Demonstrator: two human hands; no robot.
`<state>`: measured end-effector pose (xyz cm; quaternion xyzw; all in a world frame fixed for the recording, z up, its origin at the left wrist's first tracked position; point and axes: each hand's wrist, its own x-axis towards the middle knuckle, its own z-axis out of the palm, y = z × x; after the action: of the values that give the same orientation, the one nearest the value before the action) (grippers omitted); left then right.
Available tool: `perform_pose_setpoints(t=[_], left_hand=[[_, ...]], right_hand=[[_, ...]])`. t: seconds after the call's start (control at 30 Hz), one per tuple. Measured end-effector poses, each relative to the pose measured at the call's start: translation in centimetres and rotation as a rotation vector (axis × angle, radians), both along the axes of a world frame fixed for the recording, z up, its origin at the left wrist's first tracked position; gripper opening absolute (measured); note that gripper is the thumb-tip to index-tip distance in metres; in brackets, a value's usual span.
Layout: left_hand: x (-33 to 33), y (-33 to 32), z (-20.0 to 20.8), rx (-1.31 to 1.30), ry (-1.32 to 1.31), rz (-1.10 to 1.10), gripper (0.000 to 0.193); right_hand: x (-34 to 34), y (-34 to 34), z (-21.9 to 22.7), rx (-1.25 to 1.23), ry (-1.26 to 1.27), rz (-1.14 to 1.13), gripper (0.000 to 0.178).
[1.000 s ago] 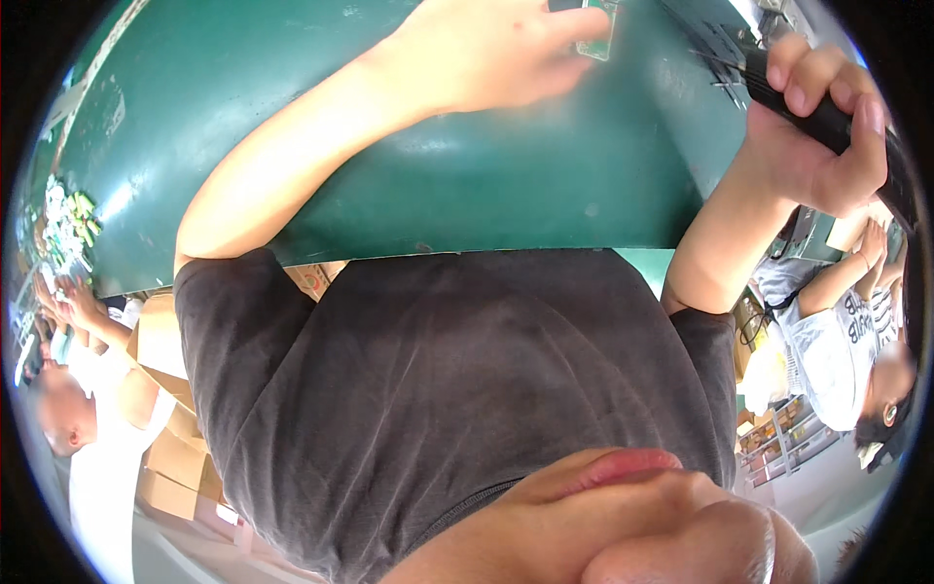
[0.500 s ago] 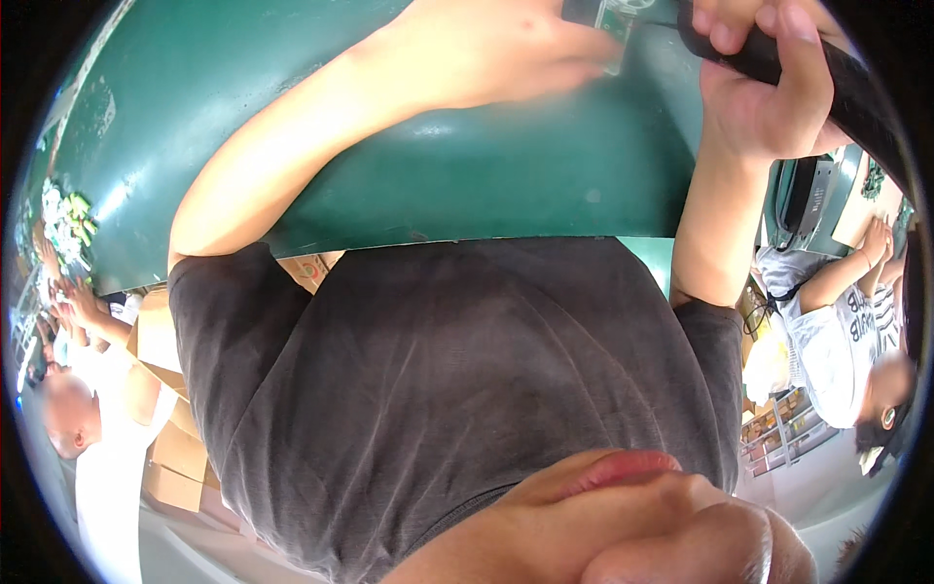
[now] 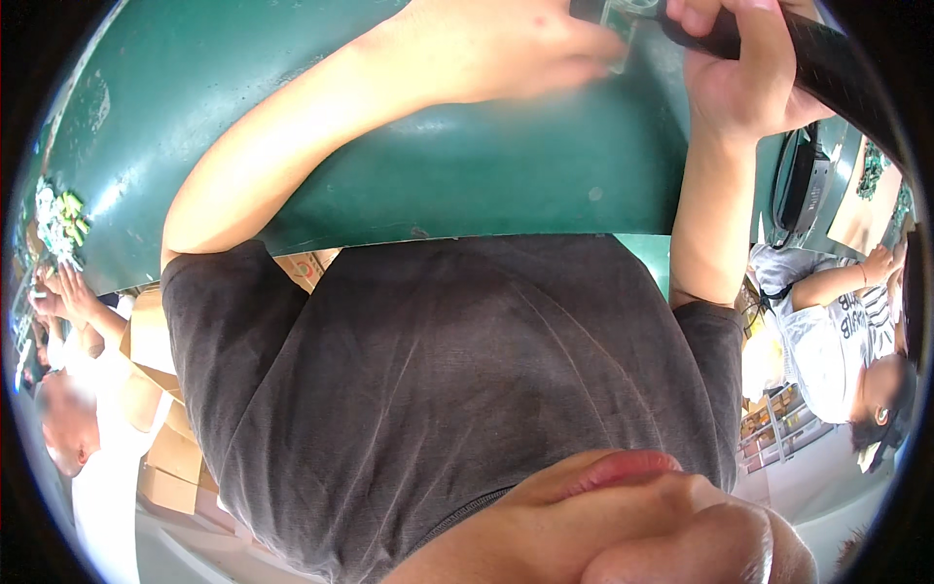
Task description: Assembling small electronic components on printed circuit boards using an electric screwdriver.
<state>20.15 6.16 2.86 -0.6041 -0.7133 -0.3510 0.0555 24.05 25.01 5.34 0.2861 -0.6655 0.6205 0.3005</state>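
Observation:
My left hand [image 3: 516, 49] reaches over the green tabletop at the upper edge of the view, its fingers blurred and bent toward a small clear-edged piece [image 3: 619, 44]. The fingertips appear to hold that piece, which is partly covered by them and cut off by the view's edge. My right hand [image 3: 744, 73] is closed round a black handheld tool [image 3: 720, 37] with a thick, long body running off to the right. The tool's narrow end points left at the clear-edged piece, with a small gap showing between them. Its tip is too indistinct to make out.
The green tabletop [image 3: 467, 175] ends against my dark shirt. A black box-shaped device with a cable [image 3: 806, 190] lies to the right. People work at both sides, with a pile of green and white parts [image 3: 60, 222] at far left. Cardboard boxes [image 3: 170, 477] stand lower left.
My right hand has shifted left and slightly away from me, bringing the black tool nearer the clear-edged piece. My left hand has stayed in about the same place.

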Motion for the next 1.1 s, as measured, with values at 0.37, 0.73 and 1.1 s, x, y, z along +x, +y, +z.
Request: perform_pose_setpoints(t=[0.37, 0.73, 1.1], left_hand=[[0.2, -0.3, 0.5, -0.035, 0.045, 0.013, 0.019], [0.2, 0.5, -0.5, 0.004, 0.064, 0.044, 0.031], [-0.1, 0.3, 0.1, -0.047, 0.035, 0.057, 0.055]], right_hand=[[-0.1, -0.3, -0.5, 0.055, 0.029, -0.016, 0.067], [0.2, 0.1, -0.1, 0.058, 0.016, -0.008, 0.066], [0.0, 0.6, 0.1, 0.045, 0.019, 0.045, 0.063]])
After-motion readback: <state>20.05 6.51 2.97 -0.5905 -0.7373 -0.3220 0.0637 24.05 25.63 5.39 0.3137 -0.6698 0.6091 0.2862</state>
